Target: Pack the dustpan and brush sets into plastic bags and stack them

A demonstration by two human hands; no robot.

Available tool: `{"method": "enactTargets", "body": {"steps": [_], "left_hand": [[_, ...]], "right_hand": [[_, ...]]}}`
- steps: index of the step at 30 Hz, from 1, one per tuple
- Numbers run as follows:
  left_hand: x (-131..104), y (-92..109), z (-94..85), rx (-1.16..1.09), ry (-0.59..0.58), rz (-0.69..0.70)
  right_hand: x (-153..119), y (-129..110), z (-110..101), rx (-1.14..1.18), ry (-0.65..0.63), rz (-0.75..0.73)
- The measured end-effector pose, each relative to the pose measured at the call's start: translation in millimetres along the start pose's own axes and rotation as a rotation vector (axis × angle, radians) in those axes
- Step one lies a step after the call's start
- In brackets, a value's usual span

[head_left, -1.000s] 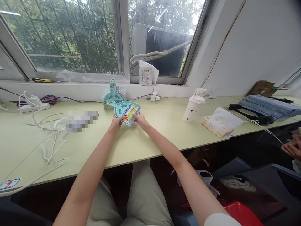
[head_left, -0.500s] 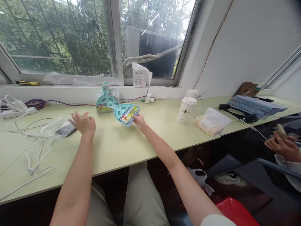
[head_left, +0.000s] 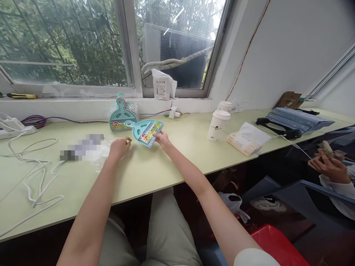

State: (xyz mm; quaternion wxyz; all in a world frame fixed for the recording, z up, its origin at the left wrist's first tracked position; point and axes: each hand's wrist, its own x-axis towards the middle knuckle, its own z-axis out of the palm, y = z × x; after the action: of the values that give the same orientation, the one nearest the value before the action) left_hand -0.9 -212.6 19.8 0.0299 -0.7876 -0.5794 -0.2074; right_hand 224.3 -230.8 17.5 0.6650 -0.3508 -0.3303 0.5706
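right hand (head_left: 163, 140) grasps teal dustpan (head_left: 138, 128), yellow label (head_left: 150, 134) illegible; whether left hand (head_left: 118, 148) holds anything, i cannot tell.

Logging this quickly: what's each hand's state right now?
Left hand: fingers part curled beside crumpled plastic; grip can't be told.
Right hand: closed on the dustpan's edge.

Diffuse daylight enters through the window (head_left: 174, 59), with streak reflections on the glass. Wide-angle distortion bows the frame edges; a pixelated patch obscures part of the table (head_left: 149, 166).
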Motion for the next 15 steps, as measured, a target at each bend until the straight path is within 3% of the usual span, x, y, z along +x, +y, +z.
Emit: {"method": "enactTargets", "body": {"steps": [2, 4, 5, 8, 11, 15], "left_hand": [[-3, 1, -3.5, 0.072, 0.129, -0.051], [-5, -3, -5.2, 0.16, 0.263, -0.178], [-5, -6, -5.1, 0.178, 0.273, -0.26], [-1, -15, -0.4, 0.099, 0.069, -0.381], [4, -14, 9.0, -0.129, -0.087, -0.184], [6, -2, 17.3, -0.439, -0.117, 0.181]], "right_hand": [[0, 0, -1, -0.005, 0.004, -0.005], [0, 0, -1, -0.006, 0.015, -0.003], [0, 0, -1, -0.007, 0.019, 0.001], [0, 1, -2, -0.017, 0.019, 0.014], [1, 1, -2, -0.034, 0.011, 0.017], [2, 1, -3, -0.032, 0.015, 0.01]]}}
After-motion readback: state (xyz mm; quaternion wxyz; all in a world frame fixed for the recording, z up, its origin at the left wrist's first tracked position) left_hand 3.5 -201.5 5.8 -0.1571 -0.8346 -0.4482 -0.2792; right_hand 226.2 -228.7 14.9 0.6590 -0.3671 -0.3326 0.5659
